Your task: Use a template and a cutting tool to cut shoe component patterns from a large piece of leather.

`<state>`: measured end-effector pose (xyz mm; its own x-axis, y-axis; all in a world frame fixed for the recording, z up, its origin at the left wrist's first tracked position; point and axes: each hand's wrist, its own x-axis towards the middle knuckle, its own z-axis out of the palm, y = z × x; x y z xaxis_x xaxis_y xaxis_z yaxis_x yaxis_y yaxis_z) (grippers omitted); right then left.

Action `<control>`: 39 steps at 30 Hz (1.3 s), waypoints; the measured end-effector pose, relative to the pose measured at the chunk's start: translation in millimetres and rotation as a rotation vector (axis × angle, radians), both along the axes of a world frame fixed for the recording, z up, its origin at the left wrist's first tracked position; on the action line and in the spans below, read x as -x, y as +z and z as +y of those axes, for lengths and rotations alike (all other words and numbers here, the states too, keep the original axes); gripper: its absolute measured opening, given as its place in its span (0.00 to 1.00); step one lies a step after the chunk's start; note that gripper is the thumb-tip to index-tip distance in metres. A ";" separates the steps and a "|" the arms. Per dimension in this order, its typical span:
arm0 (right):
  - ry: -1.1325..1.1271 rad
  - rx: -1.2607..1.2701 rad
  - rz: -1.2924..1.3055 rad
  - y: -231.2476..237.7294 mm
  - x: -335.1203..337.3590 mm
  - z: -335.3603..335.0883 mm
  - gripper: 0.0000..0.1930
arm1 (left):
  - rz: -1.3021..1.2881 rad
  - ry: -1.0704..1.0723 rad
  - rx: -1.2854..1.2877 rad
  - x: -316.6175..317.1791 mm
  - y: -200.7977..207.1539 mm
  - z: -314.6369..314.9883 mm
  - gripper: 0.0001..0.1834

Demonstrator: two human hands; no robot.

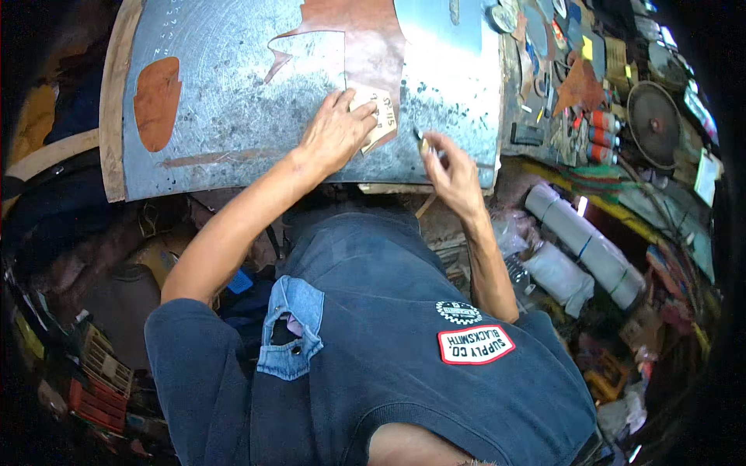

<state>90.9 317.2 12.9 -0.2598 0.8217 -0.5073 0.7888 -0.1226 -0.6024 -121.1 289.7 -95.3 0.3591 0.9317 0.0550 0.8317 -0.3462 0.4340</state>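
Observation:
My left hand (332,133) lies with fingers spread over a pale card template (383,116) with handwritten marks, pressing it down. The template rests on the lower end of a brown leather piece (373,50), which has an irregular cut edge and reaches to the far edge of view. Just right of the template, my right hand (451,172) is closed in a pinch around a small slim tool with a dark tip (418,135). The tip points toward the template, apart from it; the tool's exact kind is too small to tell. Both hands are over a worn grey metal tabletop (233,101).
A cut brown leather piece (158,103) lies at the table's left, beside its wooden edge (113,101). Leather scraps (579,87), red-and-white bottles (603,137), a dark rectangular block (528,134) and a round disc (653,124) crowd the right side. Wrapped rolls (583,241) lie below right.

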 end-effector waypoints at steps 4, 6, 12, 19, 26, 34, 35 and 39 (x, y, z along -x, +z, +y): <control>0.429 -0.401 0.182 -53.5 27.0 67.9 0.14 | -0.028 0.053 0.075 -5.4 10.1 -4.5 0.21; 0.490 -0.442 0.267 -71.9 41.2 85.2 0.13 | -0.042 0.129 0.092 -5.9 11.6 -5.1 0.28; 0.613 -0.450 0.234 -83.1 52.4 97.7 0.12 | -0.008 0.183 0.190 -10.2 24.0 -3.9 0.30; 0.626 -0.446 0.207 -83.2 55.5 99.3 0.12 | 0.004 0.202 0.189 -13.6 21.6 -3.8 0.30; 0.657 -0.410 0.155 -78.8 57.3 99.4 0.13 | -0.003 0.214 0.194 -13.9 23.7 -4.0 0.31; 0.723 -0.399 0.106 -75.3 53.9 104.3 0.13 | -0.040 0.226 0.197 -12.9 17.1 -3.6 0.31; 0.720 -0.397 0.105 -74.2 50.1 104.7 0.13 | -0.038 0.230 0.206 -13.0 18.6 -3.7 0.31; 0.751 -0.373 0.066 -66.5 34.0 109.7 0.13 | -0.032 0.230 0.226 -12.9 20.1 -5.1 0.30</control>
